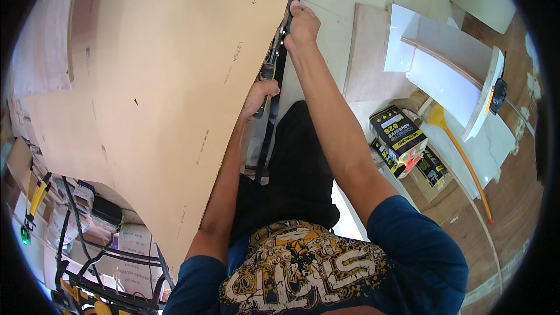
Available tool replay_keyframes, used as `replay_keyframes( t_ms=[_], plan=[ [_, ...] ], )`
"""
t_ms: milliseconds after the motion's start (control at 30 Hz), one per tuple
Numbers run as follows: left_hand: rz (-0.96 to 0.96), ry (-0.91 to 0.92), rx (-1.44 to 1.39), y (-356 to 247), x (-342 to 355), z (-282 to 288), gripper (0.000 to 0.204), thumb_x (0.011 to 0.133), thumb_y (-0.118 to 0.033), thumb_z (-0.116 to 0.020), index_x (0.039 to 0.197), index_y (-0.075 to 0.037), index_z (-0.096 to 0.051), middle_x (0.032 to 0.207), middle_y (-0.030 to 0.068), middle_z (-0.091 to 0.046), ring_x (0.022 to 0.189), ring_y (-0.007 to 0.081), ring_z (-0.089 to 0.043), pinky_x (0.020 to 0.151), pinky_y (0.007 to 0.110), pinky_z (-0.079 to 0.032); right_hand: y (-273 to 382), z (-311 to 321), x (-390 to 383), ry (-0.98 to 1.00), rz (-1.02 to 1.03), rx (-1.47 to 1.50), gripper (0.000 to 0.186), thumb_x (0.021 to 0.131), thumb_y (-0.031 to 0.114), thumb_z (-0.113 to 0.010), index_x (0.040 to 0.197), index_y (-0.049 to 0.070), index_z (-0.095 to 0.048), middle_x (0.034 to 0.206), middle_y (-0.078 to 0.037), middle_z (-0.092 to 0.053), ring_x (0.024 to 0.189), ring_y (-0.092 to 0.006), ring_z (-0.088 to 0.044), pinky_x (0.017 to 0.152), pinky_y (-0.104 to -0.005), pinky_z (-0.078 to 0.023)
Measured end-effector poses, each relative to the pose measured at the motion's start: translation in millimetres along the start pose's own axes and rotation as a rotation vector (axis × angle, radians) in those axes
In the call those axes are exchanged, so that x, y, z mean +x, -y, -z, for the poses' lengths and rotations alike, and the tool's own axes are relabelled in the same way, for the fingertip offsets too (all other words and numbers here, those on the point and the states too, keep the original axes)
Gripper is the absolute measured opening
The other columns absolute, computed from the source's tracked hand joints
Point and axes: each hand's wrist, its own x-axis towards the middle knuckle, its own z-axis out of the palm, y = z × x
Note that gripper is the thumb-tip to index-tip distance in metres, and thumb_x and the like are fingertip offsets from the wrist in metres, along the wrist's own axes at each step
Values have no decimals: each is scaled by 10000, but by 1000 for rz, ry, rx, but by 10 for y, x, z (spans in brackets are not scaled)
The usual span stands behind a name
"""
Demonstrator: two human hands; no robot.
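A large tan board [146, 64] stretches across the left and middle, with its straight right edge beside my arms. Along that edge lies a long metal tool [268, 71] with dark grips and shiny parts; its exact kind is partly hidden by the board and my hands. My left hand [256, 98] is closed around its near end, close against the board. Farther up, my right hand [302, 26] is closed over the dark far end. A dark narrow strip [271, 131] runs below the edge, next to my black-trousered leg.
To the right lie black and yellow boxes [398, 131], a yellow brush with an orange handle [461, 154] and a white-faced open cabinet piece [449, 52]. A pale panel [373, 52] lies behind them. Black metal tubing [111, 256] and yellow tools stand at the lower left.
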Motion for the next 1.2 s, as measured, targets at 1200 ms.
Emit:
replay_keyframes(
  t_ms=[1200],
  plan=[
    [-182,-127,-16,-120,184,-165,399,624,-42,-707,1009,-24,-604,831,49,-604,734,173,-580,686,339,-473,47,-38,-24,60,46,-32,183,1007,110,-602,935,-51,-650,830,-68,-651,679,-141,-577,636,-318,-496]
  ],
)
